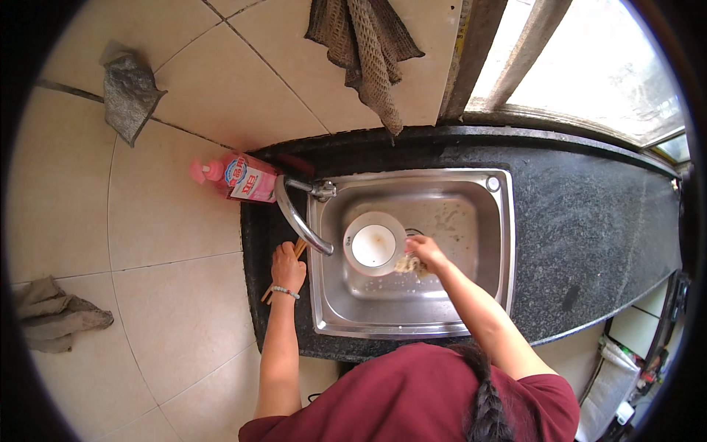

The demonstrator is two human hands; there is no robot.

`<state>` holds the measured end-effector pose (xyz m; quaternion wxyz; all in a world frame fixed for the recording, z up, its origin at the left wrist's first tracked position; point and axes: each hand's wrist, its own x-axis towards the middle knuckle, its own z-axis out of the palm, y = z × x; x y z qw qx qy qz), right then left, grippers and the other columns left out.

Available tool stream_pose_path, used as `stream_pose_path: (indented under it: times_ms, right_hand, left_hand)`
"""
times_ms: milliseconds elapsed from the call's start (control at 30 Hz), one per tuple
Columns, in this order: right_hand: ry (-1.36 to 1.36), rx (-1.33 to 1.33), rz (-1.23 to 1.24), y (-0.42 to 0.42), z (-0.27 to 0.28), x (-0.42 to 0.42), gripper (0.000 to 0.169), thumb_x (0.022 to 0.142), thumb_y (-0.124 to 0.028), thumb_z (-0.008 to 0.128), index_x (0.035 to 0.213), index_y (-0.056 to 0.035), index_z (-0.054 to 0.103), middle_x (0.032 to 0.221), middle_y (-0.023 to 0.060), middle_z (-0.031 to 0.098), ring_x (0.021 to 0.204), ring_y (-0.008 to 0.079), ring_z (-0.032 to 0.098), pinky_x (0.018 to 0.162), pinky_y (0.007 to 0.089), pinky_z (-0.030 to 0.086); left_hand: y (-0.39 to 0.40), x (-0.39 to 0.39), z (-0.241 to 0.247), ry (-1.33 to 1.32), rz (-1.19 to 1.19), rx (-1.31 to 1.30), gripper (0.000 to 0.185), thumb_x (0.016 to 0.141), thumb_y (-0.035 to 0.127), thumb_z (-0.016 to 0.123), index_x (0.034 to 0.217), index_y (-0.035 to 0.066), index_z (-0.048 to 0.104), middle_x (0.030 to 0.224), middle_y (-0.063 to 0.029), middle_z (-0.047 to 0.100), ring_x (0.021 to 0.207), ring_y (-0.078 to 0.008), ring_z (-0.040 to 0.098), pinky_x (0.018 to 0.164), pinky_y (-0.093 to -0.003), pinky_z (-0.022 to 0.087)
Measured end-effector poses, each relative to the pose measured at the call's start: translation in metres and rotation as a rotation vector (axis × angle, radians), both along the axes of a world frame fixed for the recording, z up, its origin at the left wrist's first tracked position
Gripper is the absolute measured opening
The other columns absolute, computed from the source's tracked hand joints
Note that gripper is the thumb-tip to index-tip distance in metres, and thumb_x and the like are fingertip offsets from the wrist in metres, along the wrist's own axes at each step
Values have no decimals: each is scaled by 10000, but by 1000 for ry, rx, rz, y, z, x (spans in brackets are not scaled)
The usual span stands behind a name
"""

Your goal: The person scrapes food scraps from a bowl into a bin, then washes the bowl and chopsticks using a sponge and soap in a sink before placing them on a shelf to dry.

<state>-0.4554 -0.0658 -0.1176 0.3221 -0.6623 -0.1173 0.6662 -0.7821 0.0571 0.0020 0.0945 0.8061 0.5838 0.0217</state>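
Observation:
My left hand, with a beaded bracelet at the wrist, is closed around wooden chopsticks on the dark counter left of the sink. A stainless steel sink lies before me. Inside it rests a bowl with a white middle and a greyish rim. At the bowl's right side my right hand grips a wet, tan scrubbing cloth. The fingers partly cover the drain. Above the sink's left edge curves a chrome faucet.
A pink pump bottle of dish soap stands behind the faucet. Black stone counter extends to the right. Cloths hang on the tiled wall: a brown mesh one, a grey one and another. A window is at upper right.

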Motion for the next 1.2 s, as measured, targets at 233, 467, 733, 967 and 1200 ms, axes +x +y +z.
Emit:
stream_pose_path:
  times_ms: [233,467,733,967,1200]
  right_hand:
    - [-371,-52,-433,-29,9,78,280,860,-223,568,1035,-5,585,959,112,622,875,187,592,763,308,480]
    - [-391,715,28,67,105,9,345,860,-188,559,1176,-50,555,1166,150,576,1070,255,564,883,328,452]
    - [-471,968,393,153,165,-94,304,898,-228,475,1093,-23,589,1110,185,578,1012,362,550,869,404,440]
    - [-602,1066,-19,118,154,-97,363,821,-210,551,1131,-21,548,1182,212,513,1099,374,478,924,421,397]
    - [-515,1005,394,169,132,-100,257,852,-192,525,1000,7,592,1064,194,560,1027,362,522,897,396,421]
  left_hand:
    - [1,13,13,-220,37,-61,99,831,53,480,911,-5,479,796,-212,546,752,-421,568,612,-459,472]
    - [-30,79,37,-1559,478,-325,312,925,240,496,670,74,429,513,6,408,441,-99,407,421,-247,326]
    - [-39,126,-30,-1405,302,-243,143,901,130,528,830,6,513,765,-20,579,731,-107,537,657,-252,431]
    - [-51,130,-61,-1052,291,-167,190,868,126,543,971,-27,585,894,-120,633,844,-164,587,724,-304,448]
    - [-47,128,-46,-1319,367,-195,153,900,124,510,862,-18,552,810,-57,597,771,-134,548,703,-273,435]
